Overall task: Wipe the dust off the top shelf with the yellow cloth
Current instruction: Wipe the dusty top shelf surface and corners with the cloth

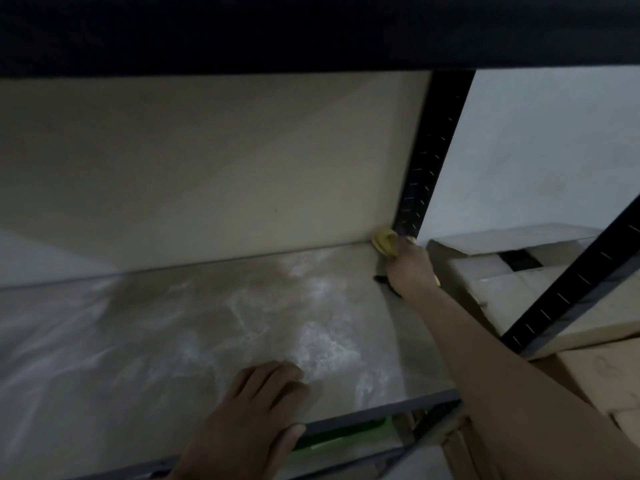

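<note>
The shelf board [194, 327] is pale and streaked with white dust. Its heaviest patches lie near the middle and right. My right hand [412, 268] reaches to the far right back corner and is closed around the bunched yellow cloth [384, 241]. The cloth presses against the board where it meets the back panel, beside the black upright post [429, 161]. My left hand [256, 414] rests flat on the shelf's front edge, fingers spread, thumb over the rim, holding nothing.
A dark beam [311, 32] runs overhead. A second black slotted post [571, 289] slants at the right. Cardboard boxes [519, 268] are stacked beyond the rack's right side. Something green [343, 436] shows under the shelf's front rim.
</note>
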### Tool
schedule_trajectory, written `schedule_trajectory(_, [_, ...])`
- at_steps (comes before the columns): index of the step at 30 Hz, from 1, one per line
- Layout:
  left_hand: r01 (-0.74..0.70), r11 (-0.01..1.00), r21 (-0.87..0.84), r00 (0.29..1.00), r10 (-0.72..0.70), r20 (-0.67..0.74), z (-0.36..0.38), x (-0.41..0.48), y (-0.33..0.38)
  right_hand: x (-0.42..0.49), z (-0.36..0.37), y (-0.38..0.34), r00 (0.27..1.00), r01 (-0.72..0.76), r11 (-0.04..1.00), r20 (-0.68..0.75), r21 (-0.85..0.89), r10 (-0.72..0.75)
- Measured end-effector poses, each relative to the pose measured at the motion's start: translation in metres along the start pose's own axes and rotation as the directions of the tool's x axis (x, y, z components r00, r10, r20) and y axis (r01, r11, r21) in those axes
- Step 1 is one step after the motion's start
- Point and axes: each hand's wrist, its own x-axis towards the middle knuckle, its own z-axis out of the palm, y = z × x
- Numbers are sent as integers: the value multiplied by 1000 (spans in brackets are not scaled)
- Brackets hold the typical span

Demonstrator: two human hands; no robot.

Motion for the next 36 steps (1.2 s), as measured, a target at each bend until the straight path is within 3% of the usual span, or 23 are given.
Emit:
schedule_trajectory(1, [-3, 1000, 0, 1000, 3, -3, 0, 1, 0, -6, 6, -8, 984, 127, 989, 113, 81, -136])
schedule_trajectory(2, [-4, 1000, 1, 1000, 4, -7, -1, 1, 0, -13, 20, -15, 964, 214, 963, 122, 166, -236])
schedule_trajectory(3, [-3, 1000, 4, 1000, 3, -12, 0, 2, 0, -20, 36, -26, 961, 217, 957, 129, 194, -245])
schedule_trajectory(5, [-3, 1000, -7, 1000, 3, -26, 1, 1, 0, -38, 61, -58, 941, 292, 954, 159, 64, -299])
schedule_trajectory(7, [-1, 999, -37, 999, 0, -42, 2, 1, 0, -44, 68, -72, 897, 342, 934, 261, 99, -356])
schedule_trajectory(9, [-1, 999, -42, 999, -1, -47, 4, 0, 0, -28, 49, -66, 934, 262, 959, 219, 112, -281])
schedule_trajectory(11, [10, 999, -45, 1000, -11, -22, 6, -1, -1, 1, 27, -41, 990, 114, 994, 78, 5, -114])
schedule_trajectory(13, [26, 998, -53, 1000, -26, 1, 8, -3, -1, 17, 15, -17, 998, 43, 973, 52, -229, -32])
schedule_trajectory(16, [24, 997, -69, 1000, -25, -6, 10, -4, -2, 8, 30, -20, 989, 148, 884, 47, -443, -142])
schedule_trajectory(17, [15, 998, -69, 1000, -16, -12, 10, -4, -2, 2, 37, -25, 977, 211, 885, 62, -414, -204])
schedule_trajectory(20, [15, 996, -83, 1000, -17, -20, 10, -4, -2, -24, 56, -45, 909, 380, 923, 204, -52, -363])
schedule_trajectory(22, [34, 996, -87, 999, -34, 1, 9, -4, -1, -27, 53, -55, 861, 427, 903, 289, 36, -419])
schedule_trajectory(26, [49, 994, -98, 999, -47, 18, 9, -4, 0, 5, 38, -58, 985, 138, 990, 103, 3, -137])
schedule_trajectory(28, [45, 994, -97, 999, -43, 18, 9, -4, 0, -4, 49, -64, 995, 68, 995, 72, -69, -63])
schedule_trajectory(30, [31, 995, -99, 1000, -31, 3, 8, -3, -1, -30, 74, -78, 978, 182, 981, 111, -63, -175])
schedule_trajectory(33, [20, 995, -97, 1000, -22, -17, 7, -4, -1, -47, 86, -97, 877, 399, 917, 284, 15, -386])
schedule_trajectory(35, [35, 993, -116, 999, -35, 1, 7, -5, -1, -43, 66, -98, 854, 432, 901, 309, 31, -420])
schedule_trajectory(36, [50, 988, -143, 999, -49, 13, 6, -6, 0, -42, 52, -93, 883, 396, 917, 255, 42, -393])
